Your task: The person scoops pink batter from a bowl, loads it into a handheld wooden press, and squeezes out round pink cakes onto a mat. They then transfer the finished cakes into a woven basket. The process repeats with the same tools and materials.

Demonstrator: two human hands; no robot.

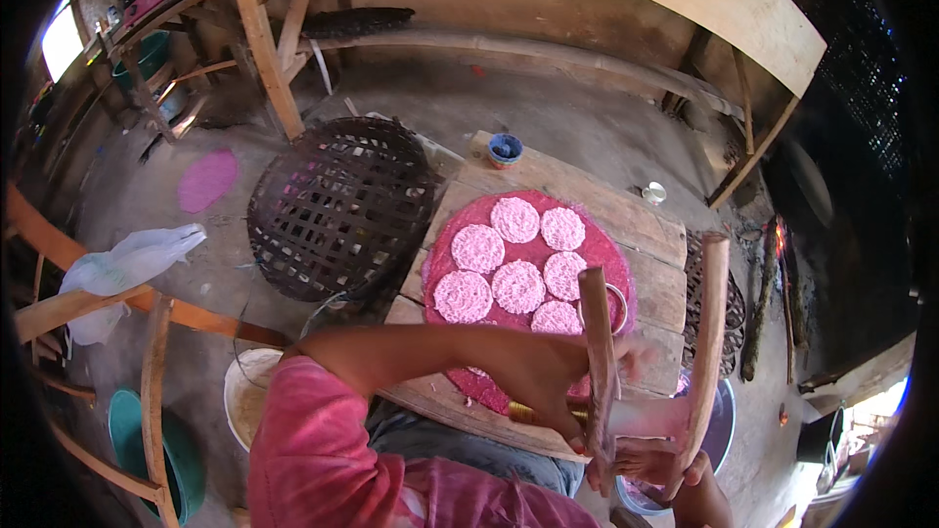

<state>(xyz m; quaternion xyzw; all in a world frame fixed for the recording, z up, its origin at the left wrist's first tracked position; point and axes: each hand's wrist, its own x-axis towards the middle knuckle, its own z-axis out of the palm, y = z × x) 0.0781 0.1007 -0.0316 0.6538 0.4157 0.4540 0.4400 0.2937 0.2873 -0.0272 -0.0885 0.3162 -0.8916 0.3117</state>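
Note:
Round pink lacy cakes of fine strands (pixel 518 286), several of them, lie on a round pink-red mat (pixel 450 264). The mat rests on a low plank table (pixel 626 205). A thin pale ring (pixel 618 308) lies at the mat's right edge. My right hand (pixel 670 469) is closed round the lower part of a wooden press (pixel 600 362) with two upright bars. Between the bars is a pale, smeared part. My left hand (pixel 548 376) reaches across the mat's near side, behind the left bar; its fingers are blurred and partly hidden, with the thumb pointing down.
A dark woven basket (pixel 342 205) stands left of the table. A small blue cup (pixel 505 149) sits at the table's far end. Beside my right hand is a basin (pixel 724 420); a white bucket (pixel 249 391) and green tub (pixel 176 450) stand left. Burning wood (pixel 780 244) lies far right.

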